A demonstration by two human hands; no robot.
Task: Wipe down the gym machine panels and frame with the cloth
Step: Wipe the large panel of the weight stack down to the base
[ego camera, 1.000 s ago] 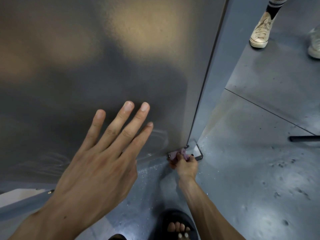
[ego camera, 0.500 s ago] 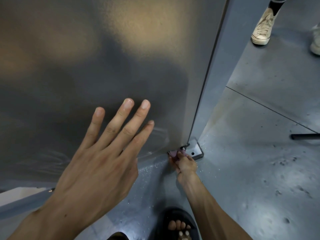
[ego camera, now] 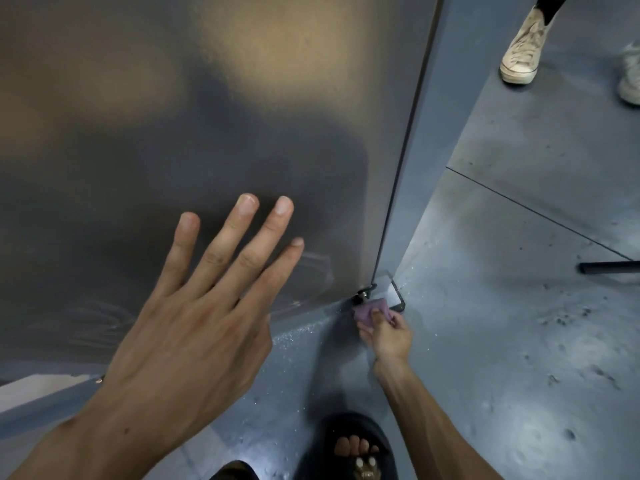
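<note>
My left hand [ego camera: 180,327] is spreading flat, fingers straight, bracing on the big dark grey metal machine panel [ego camera: 173,133]; it's holding nothing. My right hand [ego camera: 384,332] is reaching low and pinching the small bunched mauve cloth [ego camera: 367,310] between thumb and fingers, pressing it against the shiny steel foot bracket [ego camera: 394,295] at the panel's bottom corner, just ahead of my fingertips.

How I'm doing this step well:
- I'm working the cloth around the dark bolt [ego camera: 360,296] just beyond my right fingertips. It's a tight spot, so I'm using a folded edge rather than the whole wad.
- I'm keeping pressure on with the thumb; the cloth is small and will probably slip off if I loosen the pinch.
- I'm leaving my left hand as the brace only. The palm is likely smearing the panel, so that patch needs a re-wipe after.
- Faint swirl streaks [ego camera: 311,265] are showing on the panel between my two hands. Those look like drying wipe marks and are worth a second pass.
- The panel's grey side edge [ego camera: 412,188], rising above my right hand, looks like the next stretch, bottom to top.
- I'm watching my sandalled foot [ego camera: 356,448], directly below my right forearm, on the speckled grey floor [ego camera: 485,341].
</note>
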